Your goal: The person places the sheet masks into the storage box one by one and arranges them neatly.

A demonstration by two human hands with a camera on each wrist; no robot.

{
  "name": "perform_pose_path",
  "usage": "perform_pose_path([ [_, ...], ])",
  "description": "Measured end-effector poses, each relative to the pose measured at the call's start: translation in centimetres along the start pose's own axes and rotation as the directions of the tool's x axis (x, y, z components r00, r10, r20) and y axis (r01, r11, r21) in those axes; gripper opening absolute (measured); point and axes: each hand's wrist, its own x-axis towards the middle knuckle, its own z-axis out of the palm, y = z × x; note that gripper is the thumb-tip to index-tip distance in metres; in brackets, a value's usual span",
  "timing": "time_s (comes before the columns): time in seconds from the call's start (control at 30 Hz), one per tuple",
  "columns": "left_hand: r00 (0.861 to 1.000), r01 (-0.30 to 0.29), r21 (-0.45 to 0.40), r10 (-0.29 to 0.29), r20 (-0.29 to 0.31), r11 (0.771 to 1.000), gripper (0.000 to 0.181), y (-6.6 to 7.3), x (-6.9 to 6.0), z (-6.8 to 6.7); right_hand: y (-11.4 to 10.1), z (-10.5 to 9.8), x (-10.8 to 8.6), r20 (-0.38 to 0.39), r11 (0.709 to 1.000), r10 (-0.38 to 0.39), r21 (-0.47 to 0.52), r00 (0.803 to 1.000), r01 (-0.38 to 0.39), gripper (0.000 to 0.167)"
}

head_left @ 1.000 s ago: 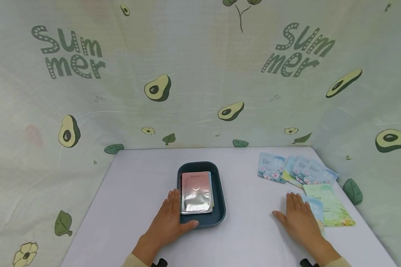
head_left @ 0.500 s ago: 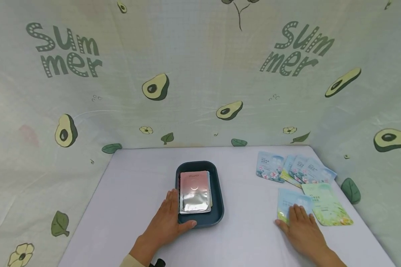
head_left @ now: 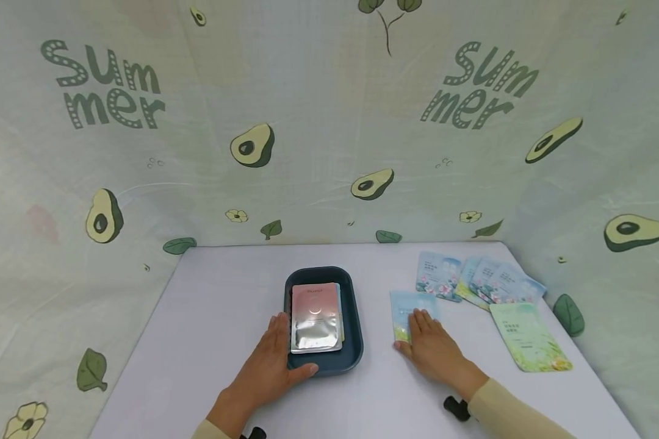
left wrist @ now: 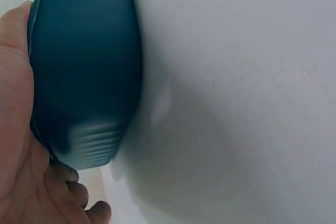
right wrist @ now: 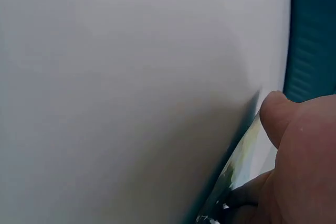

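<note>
A dark blue tray (head_left: 353,341) holds a small stack topped by a pink and silver packet (head_left: 316,314). Along the tray's left side lies my left hand (head_left: 263,366), fingers straight and thumb at the near rim. In the left wrist view, that hand (left wrist: 31,145) touches the tray's wall (left wrist: 86,66). My right hand (head_left: 436,350) rests its extended fingers on a light blue packet (head_left: 403,305), right of the tray, with its thumb at the lower left corner. The right wrist view shows the thumb of that hand (right wrist: 299,150) by the packet's edge (right wrist: 239,158); the fingertips are partly hidden.
A green packet (head_left: 529,341) lies on the white table (head_left: 236,286) at the right. Behind it, several blue floral packets (head_left: 436,274) lie near the back right, some overlapping. A printed cloth (head_left: 307,79) hangs behind the table.
My right hand has moved onto the light blue packet, and both have shifted left toward the tray, away from the green packet. My left hand stays at the tray.
</note>
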Motion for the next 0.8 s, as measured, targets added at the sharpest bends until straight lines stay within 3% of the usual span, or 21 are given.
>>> perform_pose_path([
  [0.23,1.000,0.002,-0.011,-0.002,0.000,1.000,0.131,-0.1,0.0,-0.1,-2.3,0.3,4.6,-0.009,0.999,-0.017,-0.033,1.000,0.017,0.081],
  [0.4,1.000,0.010,-0.027,-0.010,0.009,1.000,0.130,-0.2,-0.1,-0.2,-3.2,0.1,6.9,-0.005,0.999,-0.015,-0.036,1.000,0.015,0.083],
  [0.63,1.000,0.007,-0.045,-0.007,0.010,0.999,0.129,0.0,-0.1,-0.1,1.0,-1.5,9.6,-0.167,0.982,-0.095,-0.180,0.981,0.064,0.086],
  [0.8,1.000,0.009,-0.049,-0.009,0.012,0.999,0.129,0.1,-0.1,-0.2,4.0,-2.0,10.9,-0.193,0.959,-0.152,-0.268,0.969,0.097,0.093],
])
